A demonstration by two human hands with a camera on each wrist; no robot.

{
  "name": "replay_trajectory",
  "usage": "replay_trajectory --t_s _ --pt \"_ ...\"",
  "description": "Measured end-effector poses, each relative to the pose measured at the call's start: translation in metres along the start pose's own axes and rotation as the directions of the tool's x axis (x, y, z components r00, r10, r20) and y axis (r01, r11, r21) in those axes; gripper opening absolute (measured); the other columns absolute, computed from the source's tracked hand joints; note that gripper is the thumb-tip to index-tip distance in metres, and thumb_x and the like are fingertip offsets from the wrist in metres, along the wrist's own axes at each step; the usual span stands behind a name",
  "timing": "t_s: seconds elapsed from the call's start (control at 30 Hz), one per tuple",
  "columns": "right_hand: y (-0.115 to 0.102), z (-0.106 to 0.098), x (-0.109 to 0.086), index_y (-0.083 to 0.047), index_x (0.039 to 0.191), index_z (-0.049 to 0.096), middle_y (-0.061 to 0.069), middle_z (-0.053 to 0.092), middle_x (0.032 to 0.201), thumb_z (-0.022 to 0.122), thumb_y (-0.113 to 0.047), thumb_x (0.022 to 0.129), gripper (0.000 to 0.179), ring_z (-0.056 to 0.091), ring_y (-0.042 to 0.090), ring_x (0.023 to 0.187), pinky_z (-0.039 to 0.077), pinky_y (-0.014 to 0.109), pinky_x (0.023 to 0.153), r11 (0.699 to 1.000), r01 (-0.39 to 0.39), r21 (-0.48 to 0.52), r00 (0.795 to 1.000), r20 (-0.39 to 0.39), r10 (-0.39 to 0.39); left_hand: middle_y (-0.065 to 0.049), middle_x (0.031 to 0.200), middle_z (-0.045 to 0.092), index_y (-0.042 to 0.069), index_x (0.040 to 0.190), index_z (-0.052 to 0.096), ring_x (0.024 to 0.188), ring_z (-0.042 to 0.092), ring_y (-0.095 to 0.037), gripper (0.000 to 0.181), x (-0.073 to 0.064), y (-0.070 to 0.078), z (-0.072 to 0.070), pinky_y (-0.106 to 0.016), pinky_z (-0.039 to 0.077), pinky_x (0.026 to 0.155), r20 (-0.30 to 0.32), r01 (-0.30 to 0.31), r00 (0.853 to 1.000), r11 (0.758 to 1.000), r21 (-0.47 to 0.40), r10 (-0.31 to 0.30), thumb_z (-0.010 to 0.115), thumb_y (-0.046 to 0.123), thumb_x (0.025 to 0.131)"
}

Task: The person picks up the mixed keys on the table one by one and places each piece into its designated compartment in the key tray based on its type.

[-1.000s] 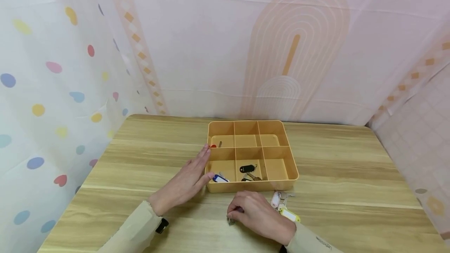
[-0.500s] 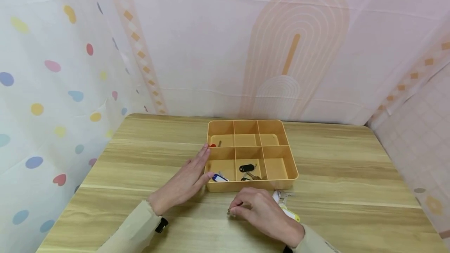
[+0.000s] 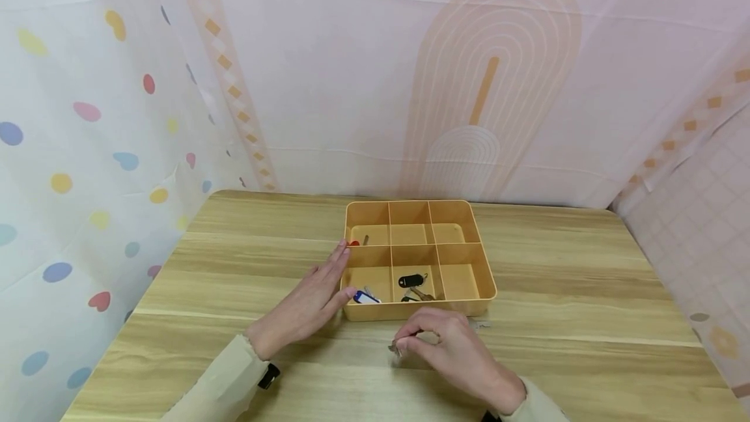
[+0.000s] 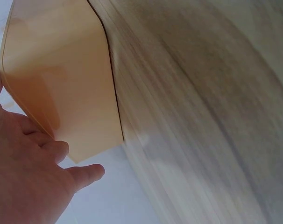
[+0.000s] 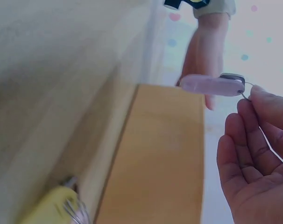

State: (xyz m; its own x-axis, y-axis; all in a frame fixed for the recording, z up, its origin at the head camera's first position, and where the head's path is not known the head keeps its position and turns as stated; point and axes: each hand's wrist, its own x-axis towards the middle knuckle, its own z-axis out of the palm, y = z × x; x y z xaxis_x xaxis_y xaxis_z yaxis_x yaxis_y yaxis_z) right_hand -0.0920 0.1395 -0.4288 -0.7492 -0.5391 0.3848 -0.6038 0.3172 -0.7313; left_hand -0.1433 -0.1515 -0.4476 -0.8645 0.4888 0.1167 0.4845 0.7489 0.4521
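Observation:
My left hand (image 3: 305,311) rests with its fingers along the left side of a yellow-orange six-compartment organizer box (image 3: 404,310). In the left wrist view its fingertips touch the box's rim. In front of the box, my right hand (image 3: 454,353) pinches the ring of a key with a pale pink tag (image 5: 209,86) between thumb and fingers. The key hangs just above the table. A blue-edged key tag (image 3: 366,297) lies in the front left compartment. The front middle one contains a black key tag (image 3: 411,281) and more keys; a red-headed key (image 3: 354,243) is in the back left.
Beside the box's front lies a key with a yellow tag (image 5: 53,205), mostly hidden behind my right hand in the head view. The wooden table (image 3: 586,318) meets patterned curtains (image 3: 328,83) at the back and sides.
My right hand has lifted the key off the table and shifted slightly right, now covering the yellow tag in the head view. The left hand stays on the box.

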Motion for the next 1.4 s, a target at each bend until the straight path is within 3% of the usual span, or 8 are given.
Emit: replay_trajectory --t_s 0.17,0.37,0.57,0.77,0.97,1.17,1.4 --pt "-0.003 -0.012 0.001 -0.018 0.094 0.078 -0.012 0.075 0.091 0.079 -0.009 0.09 0.01 0.07 0.005 0.085 0.06 0.03 0.076 0.996 0.085 0.008 0.993 -0.085 -0.084 -0.014 0.173 0.004 -0.003 0.163 0.013 0.157 0.015 -0.033 0.072 0.0 0.0 0.0 -0.066 0.024 0.119 -0.004 -0.006 1.0 1.0 0.009 0.006 0.042 0.04 0.112" --pt "-0.01 -0.03 0.0 -0.021 0.095 0.079 -0.011 0.075 0.094 0.08 -0.01 0.09 0.012 0.07 0.006 0.087 0.06 0.028 0.074 1.0 -0.017 0.012 0.991 -0.131 0.019 -0.012 0.173 0.003 -0.004 0.163 0.014 0.157 0.016 -0.033 0.072 0.001 0.0 0.0 -0.067 0.025 0.118 -0.002 -0.008 1.0 1.0 0.014 0.008 0.043 0.039 0.112" --pt "-0.012 -0.045 0.0 -0.022 0.093 0.079 -0.008 0.076 0.094 0.081 -0.007 0.088 0.016 0.072 0.008 0.09 0.06 0.03 0.08 0.996 -0.094 -0.006 0.974 -0.209 0.091 -0.013 0.173 0.003 -0.004 0.162 0.014 0.157 0.016 -0.034 0.072 0.001 0.001 -0.001 -0.067 0.025 0.118 0.0 -0.012 1.0 1.0 0.017 0.012 0.044 0.038 0.112" --pt "-0.01 -0.056 0.002 -0.021 0.09 0.079 -0.01 0.076 0.094 0.081 -0.005 0.088 0.017 0.072 0.009 0.09 0.055 0.022 0.088 0.993 -0.12 -0.022 0.954 -0.279 0.109 -0.017 0.172 0.007 -0.003 0.163 0.014 0.157 0.016 -0.034 0.073 0.001 0.001 -0.001 -0.067 0.024 0.119 -0.002 -0.001 1.0 1.0 0.013 0.001 0.043 0.04 0.112" --pt "-0.006 -0.065 0.002 -0.018 0.09 0.079 -0.006 0.078 0.093 0.079 -0.002 0.089 0.016 0.072 0.009 0.088 0.055 0.02 0.083 0.992 -0.125 -0.033 0.943 -0.314 0.108 -0.016 0.172 0.006 -0.004 0.163 0.014 0.157 0.016 -0.034 0.073 0.0 0.001 -0.001 -0.067 0.024 0.119 0.0 -0.004 1.0 1.0 0.022 0.004 0.043 0.039 0.112" --pt "-0.003 -0.074 0.001 -0.019 0.091 0.08 -0.003 0.078 0.094 0.078 -0.009 0.092 0.01 0.072 0.009 0.091 0.052 0.018 0.086 0.982 -0.188 -0.012 0.925 -0.338 0.173 -0.013 0.173 0.003 -0.004 0.163 0.014 0.157 0.015 -0.034 0.072 0.0 0.002 -0.002 -0.067 0.025 0.119 0.001 -0.007 1.0 1.0 0.023 0.007 0.043 0.039 0.112" --pt "0.003 -0.082 0.0 -0.015 0.094 0.08 -0.005 0.077 0.094 0.077 -0.009 0.094 0.006 0.071 0.01 0.085 0.055 0.018 0.076 0.973 -0.231 0.013 0.901 -0.374 0.219 -0.015 0.172 0.005 -0.004 0.163 0.014 0.157 0.015 -0.033 0.073 0.001 0.002 -0.002 -0.066 0.024 0.119 0.001 -0.004 1.0 1.0 0.024 0.004 0.043 0.04 0.112"
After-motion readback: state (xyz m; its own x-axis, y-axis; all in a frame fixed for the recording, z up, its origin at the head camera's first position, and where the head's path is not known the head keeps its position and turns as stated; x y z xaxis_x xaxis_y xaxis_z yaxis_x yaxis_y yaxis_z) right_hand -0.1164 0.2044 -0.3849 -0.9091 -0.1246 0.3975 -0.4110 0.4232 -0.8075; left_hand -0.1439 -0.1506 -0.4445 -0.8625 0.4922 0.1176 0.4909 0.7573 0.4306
